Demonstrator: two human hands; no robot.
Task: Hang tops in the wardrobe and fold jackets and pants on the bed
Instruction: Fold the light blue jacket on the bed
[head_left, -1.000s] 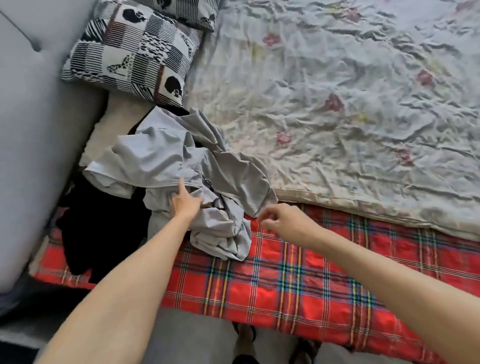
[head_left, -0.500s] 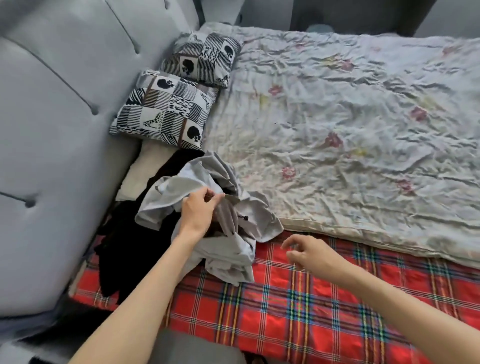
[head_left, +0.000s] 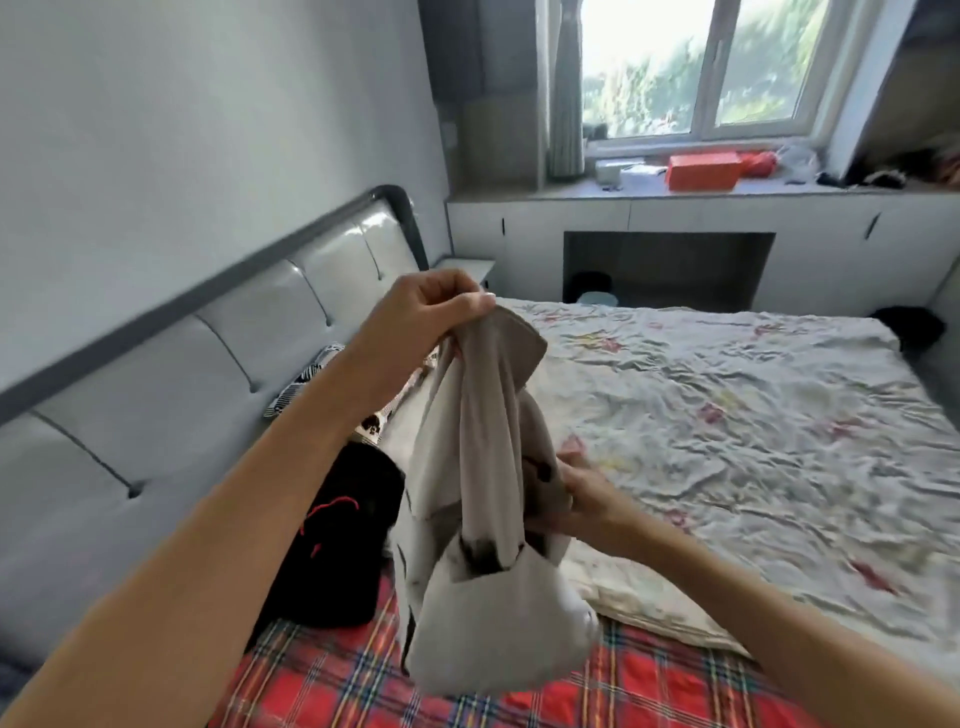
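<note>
Your left hand (head_left: 431, 317) pinches grey garment (head_left: 483, 613) by top edge, held above near edge of bed (head_left: 727, 415). Cloth hangs straight down, long axis vertical. Your right hand (head_left: 582, 499), lower, grips bunched middle from right side; likely spreads it next.

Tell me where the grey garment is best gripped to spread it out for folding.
Take the banded top edge, coming from the right. The left hand pinches one end of it and the grey garment hangs bunched below, so a second pinch further along would probably open it flat. The right hand grips the middle folds, which only bunches it.
</note>
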